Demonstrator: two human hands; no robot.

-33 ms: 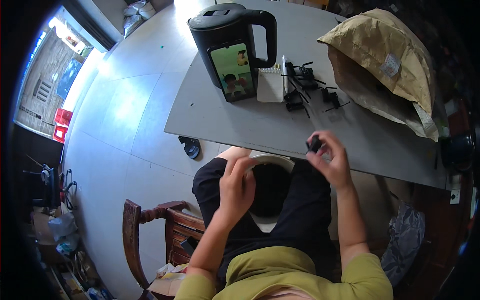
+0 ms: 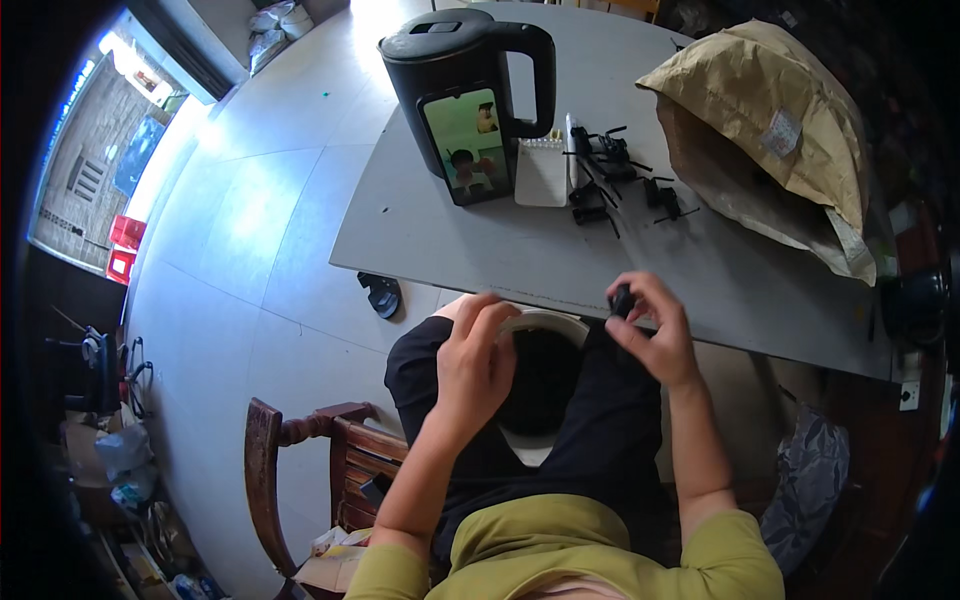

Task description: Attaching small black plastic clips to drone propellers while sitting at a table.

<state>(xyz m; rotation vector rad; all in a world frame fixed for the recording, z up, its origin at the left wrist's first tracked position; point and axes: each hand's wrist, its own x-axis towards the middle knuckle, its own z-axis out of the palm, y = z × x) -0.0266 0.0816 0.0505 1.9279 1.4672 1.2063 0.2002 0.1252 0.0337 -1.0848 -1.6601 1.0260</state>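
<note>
Pinching a small black part (image 2: 622, 299), the right hand (image 2: 655, 335) hovers at the table (image 2: 480, 250) edge. At nine o'clock from it, the left hand (image 2: 475, 365) hangs empty, fingers loosely curled, over a white bowl (image 2: 540, 440).

Head view, steeply down, near lap

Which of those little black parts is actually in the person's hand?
The small black part pinched in the right hand at the table edge. The other black parts lie loose beside the notepad.
</note>
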